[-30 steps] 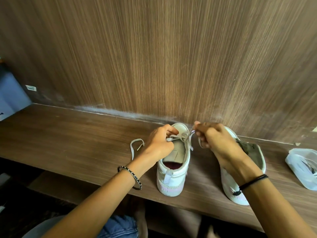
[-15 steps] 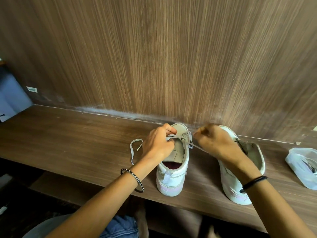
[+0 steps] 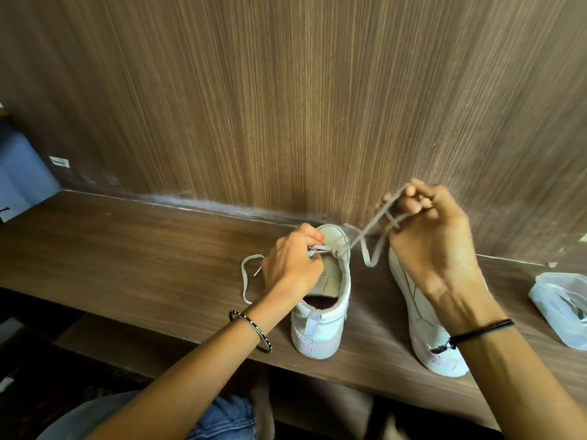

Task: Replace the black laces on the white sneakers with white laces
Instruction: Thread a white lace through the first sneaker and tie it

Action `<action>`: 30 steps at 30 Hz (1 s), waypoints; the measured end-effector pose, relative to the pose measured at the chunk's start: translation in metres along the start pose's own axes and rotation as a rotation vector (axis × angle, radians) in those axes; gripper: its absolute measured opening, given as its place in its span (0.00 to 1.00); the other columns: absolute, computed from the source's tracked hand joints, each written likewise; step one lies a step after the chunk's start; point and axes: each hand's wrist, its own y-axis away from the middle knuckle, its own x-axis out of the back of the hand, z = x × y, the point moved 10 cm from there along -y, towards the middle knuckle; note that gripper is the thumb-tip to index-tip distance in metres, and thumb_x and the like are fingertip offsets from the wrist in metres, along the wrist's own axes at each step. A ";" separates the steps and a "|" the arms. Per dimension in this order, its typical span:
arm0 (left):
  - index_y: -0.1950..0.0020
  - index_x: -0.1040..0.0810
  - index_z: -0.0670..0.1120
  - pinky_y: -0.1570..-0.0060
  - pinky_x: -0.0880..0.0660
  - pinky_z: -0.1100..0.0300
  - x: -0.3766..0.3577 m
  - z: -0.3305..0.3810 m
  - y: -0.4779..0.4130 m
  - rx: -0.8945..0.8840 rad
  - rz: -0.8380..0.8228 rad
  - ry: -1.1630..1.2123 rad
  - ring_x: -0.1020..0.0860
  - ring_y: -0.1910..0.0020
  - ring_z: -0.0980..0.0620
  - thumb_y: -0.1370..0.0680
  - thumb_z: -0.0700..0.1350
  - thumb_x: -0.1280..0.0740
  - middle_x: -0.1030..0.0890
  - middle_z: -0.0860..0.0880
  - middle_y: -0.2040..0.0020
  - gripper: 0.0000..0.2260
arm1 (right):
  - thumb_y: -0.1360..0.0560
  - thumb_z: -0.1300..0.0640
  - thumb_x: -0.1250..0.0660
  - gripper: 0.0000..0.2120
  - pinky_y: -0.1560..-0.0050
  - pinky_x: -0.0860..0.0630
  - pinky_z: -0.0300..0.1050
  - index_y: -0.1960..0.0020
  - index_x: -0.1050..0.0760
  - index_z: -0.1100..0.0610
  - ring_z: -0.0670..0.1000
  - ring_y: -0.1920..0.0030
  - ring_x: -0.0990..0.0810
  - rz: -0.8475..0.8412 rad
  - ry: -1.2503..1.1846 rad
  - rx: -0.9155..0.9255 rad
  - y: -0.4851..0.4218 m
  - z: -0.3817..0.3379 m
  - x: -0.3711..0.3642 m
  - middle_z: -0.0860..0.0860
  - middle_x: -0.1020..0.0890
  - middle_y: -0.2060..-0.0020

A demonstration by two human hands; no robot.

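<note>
Two white sneakers stand on the wooden shelf (image 3: 127, 249), heels toward me. The left sneaker (image 3: 320, 312) carries a white lace (image 3: 368, 236) through its top eyelets. My left hand (image 3: 292, 265) pinches the lace at the sneaker's tongue, and the lace's other end loops loose on the shelf to the left (image 3: 246, 277). My right hand (image 3: 432, 236) is raised above the right sneaker (image 3: 422, 328), pinching the lace and holding it stretched up and to the right. The right sneaker is partly hidden by my right forearm.
A clear plastic bag (image 3: 562, 306) with something dark inside lies at the shelf's right edge. A wood-grain wall (image 3: 286, 106) rises right behind the sneakers. A blue surface (image 3: 22, 173) shows at far left. My knees are below the shelf's front edge.
My right hand has risen up and to the right, drawing the white lace out through the left sneaker's eyelet. My left hand stays at the tongue.
</note>
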 end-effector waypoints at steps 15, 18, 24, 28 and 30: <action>0.42 0.22 0.58 0.52 0.24 0.57 -0.001 0.000 0.000 0.009 -0.006 -0.002 0.22 0.39 0.55 0.25 0.39 0.34 0.18 0.63 0.43 0.17 | 0.21 0.49 0.33 0.08 0.52 0.25 0.39 0.55 0.17 0.49 0.47 0.53 0.19 -0.128 1.745 -0.234 0.004 0.053 0.035 0.46 0.15 0.58; 0.41 0.22 0.58 0.52 0.24 0.57 -0.002 0.001 -0.001 0.001 -0.011 0.002 0.22 0.39 0.55 0.25 0.39 0.34 0.18 0.63 0.42 0.17 | 0.22 0.51 0.32 0.09 0.61 0.29 0.33 0.60 0.18 0.49 0.44 0.60 0.22 -0.090 1.663 -0.142 0.003 0.044 0.029 0.43 0.18 0.65; 0.44 0.22 0.57 0.48 0.22 0.55 -0.002 0.000 -0.001 -0.003 0.007 0.040 0.21 0.40 0.58 0.26 0.39 0.34 0.17 0.64 0.46 0.16 | 0.21 0.59 0.38 0.14 0.66 0.34 0.45 0.65 0.25 0.58 0.48 0.69 0.30 0.206 0.848 -0.085 0.000 0.020 0.033 0.49 0.25 0.73; 0.45 0.21 0.57 0.48 0.22 0.55 -0.002 0.000 -0.001 -0.012 0.004 0.038 0.21 0.41 0.59 0.26 0.38 0.33 0.17 0.64 0.47 0.15 | 0.24 0.61 0.40 0.13 0.65 0.28 0.45 0.67 0.32 0.57 0.52 0.68 0.27 0.258 0.584 -0.143 0.001 0.020 0.038 0.53 0.28 0.73; 0.45 0.21 0.57 0.48 0.22 0.55 -0.002 0.000 -0.001 -0.026 -0.001 0.036 0.21 0.41 0.59 0.25 0.39 0.33 0.17 0.64 0.46 0.15 | 0.24 0.61 0.40 0.13 0.65 0.26 0.43 0.68 0.33 0.56 0.52 0.67 0.24 0.268 0.599 -0.137 0.002 0.018 0.039 0.53 0.27 0.74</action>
